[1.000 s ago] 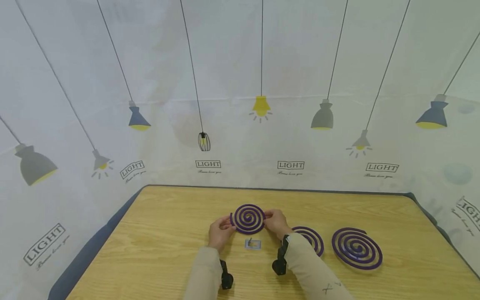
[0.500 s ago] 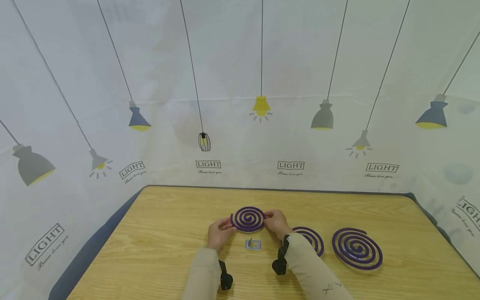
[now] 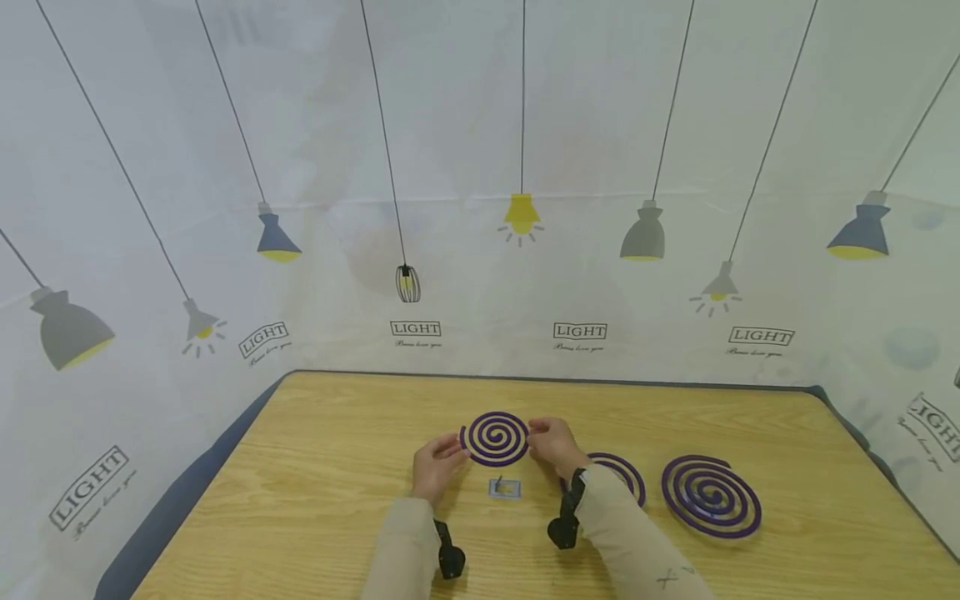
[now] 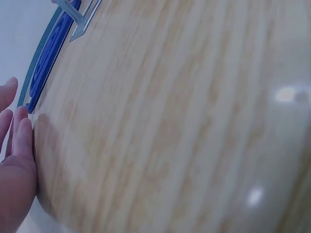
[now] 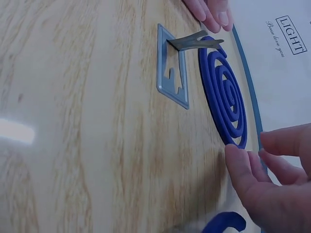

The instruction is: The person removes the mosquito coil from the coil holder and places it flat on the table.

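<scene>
A purple mosquito coil (image 3: 495,437) lies flat on the wooden table, looking blue in the right wrist view. My left hand (image 3: 437,467) is at its left edge, thumb held apart from the fingers close to the coil's outer end. On the opposite side, my right hand (image 3: 557,446) has its fingertips right at the rim, with thumb and fingers spread in the right wrist view. Just in front of the coil lies a small metal coil stand (image 5: 170,92), a flat rectangular plate with a forked prong bent upward.
To the right, a second coil (image 3: 641,483) is partly hidden behind my right sleeve. Farther right sits a third coil (image 3: 711,496). A white cloth printed with lamps (image 3: 480,283) rises behind the table's back edge.
The coil, a little tilted between my fingers a second ago, now lies flat. My left fingers have drawn slightly away from its edge; the stand and other coils stay put.
</scene>
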A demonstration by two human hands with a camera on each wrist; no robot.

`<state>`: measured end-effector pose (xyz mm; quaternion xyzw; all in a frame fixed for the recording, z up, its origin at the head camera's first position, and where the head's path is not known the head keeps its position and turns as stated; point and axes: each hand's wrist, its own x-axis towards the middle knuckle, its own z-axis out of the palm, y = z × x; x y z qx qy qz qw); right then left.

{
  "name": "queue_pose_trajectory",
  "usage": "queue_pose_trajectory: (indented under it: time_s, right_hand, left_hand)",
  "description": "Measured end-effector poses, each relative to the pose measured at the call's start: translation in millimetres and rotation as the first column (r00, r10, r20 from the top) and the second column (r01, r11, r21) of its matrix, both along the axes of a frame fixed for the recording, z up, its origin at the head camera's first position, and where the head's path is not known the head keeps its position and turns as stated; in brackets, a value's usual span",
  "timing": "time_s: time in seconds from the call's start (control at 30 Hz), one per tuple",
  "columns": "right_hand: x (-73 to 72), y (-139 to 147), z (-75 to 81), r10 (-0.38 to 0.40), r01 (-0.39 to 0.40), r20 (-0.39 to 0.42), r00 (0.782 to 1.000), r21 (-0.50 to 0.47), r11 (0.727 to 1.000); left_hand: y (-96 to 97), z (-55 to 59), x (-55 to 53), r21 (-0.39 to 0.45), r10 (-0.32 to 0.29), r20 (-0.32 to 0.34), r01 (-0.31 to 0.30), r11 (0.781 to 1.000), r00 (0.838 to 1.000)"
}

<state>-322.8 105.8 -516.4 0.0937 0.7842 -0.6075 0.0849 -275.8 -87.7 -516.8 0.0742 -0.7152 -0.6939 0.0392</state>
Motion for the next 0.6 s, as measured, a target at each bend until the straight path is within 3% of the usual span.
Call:
queue_pose_trajectory:
  time_s: [0.1,0.23,0.6]
  right_hand:
    - [17.6,-3,27.5,0.013,-0.013,0.006,1.0,-0.01,1.0]
    - [28.7,-2,44.2,0.057,-0.057,0.005,0.998,-0.065,0.996]
    - [41.5,6,57.4,0.102,-0.111,-0.07,0.992,-0.141,0.984]
  left_hand:
    - [-0.3,0.3,0.3,-0.007,0.01,0.012,-0.009,1.0,1.0]
    - [-1.0,0.2,0.6,-0.006,0.004,0.007,-0.004,1.0,1.0]
    - [-6.6,12.6,-0.5,-0.008,-0.163,0.014,0.164,0.986,0.986]
